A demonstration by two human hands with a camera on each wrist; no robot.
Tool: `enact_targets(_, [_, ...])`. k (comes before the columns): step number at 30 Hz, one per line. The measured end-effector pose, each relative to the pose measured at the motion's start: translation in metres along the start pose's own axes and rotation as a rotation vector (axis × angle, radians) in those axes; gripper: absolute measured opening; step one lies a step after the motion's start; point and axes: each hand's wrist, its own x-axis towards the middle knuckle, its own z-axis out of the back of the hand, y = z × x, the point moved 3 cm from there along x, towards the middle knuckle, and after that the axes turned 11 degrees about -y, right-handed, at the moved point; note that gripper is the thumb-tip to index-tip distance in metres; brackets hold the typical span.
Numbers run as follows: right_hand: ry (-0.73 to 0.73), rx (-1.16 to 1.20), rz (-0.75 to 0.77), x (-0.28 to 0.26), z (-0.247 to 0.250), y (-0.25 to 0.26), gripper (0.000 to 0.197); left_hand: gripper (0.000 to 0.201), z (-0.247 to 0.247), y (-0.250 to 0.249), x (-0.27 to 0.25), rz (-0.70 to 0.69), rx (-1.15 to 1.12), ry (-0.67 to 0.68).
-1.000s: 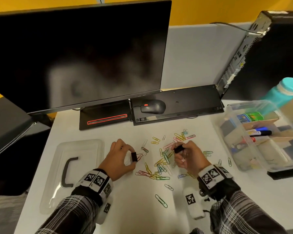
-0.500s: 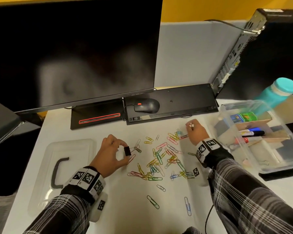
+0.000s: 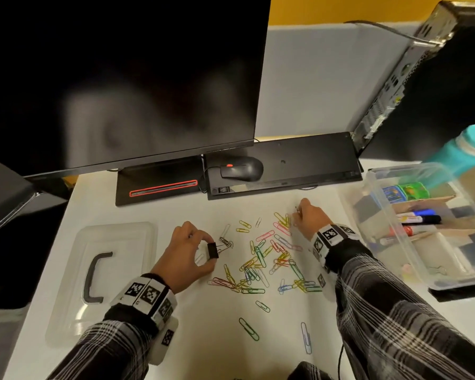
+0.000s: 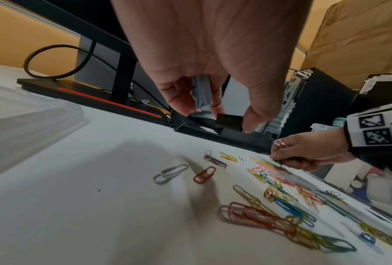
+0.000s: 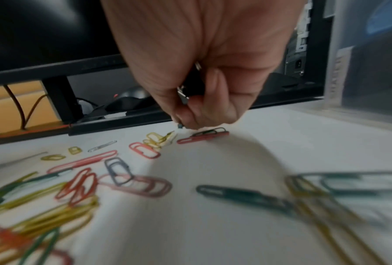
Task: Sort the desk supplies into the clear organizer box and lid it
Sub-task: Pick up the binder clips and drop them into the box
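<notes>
Several coloured paper clips [image 3: 269, 259] lie scattered on the white desk. My left hand [image 3: 206, 253] hovers at the pile's left edge and pinches a small black binder clip [image 3: 213, 249] between thumb and forefinger; the same binder clip [image 4: 229, 122] shows in the left wrist view. At the pile's far right my right hand [image 3: 298, 213] is curled round another black binder clip [image 5: 191, 84] with silver handles, its fingertips [image 5: 185, 120] down at the paper clips. The clear organizer box [image 3: 373, 204] stands open at the right with markers and tape in it. Its clear lid [image 3: 66, 311] lies at the left.
A monitor [image 3: 121, 78] and its base, a black keyboard [image 3: 299, 163] with a mouse [image 3: 242, 168] on it, and a computer tower [image 3: 422, 78] line the back. A teal bottle [image 3: 466, 149] stands behind the box. Loose paper clips [image 3: 248, 329] lie nearer me.
My right hand has moved from the middle of the pile to its far right edge, beside the box. My left hand keeps its binder clip in about the same place.
</notes>
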Motion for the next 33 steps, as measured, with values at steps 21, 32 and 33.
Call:
enact_targets(21, [-0.538,0.303,0.052,-0.129,0.156,-0.125,0.016,0.038,-0.052,-0.097,0.01,-0.147,0.028,0.072])
enact_targets(32, [-0.479,0.364,0.075,-0.108,0.171,-0.168,0.014,0.032,-0.091,-0.17,0.01,-0.123,0.013,0.028])
enact_targets(33, [-0.509,0.427,0.112,-0.112,0.169,-0.164,0.017,0.032,-0.091,-0.168,0.008,-0.113,0.005,0.031])
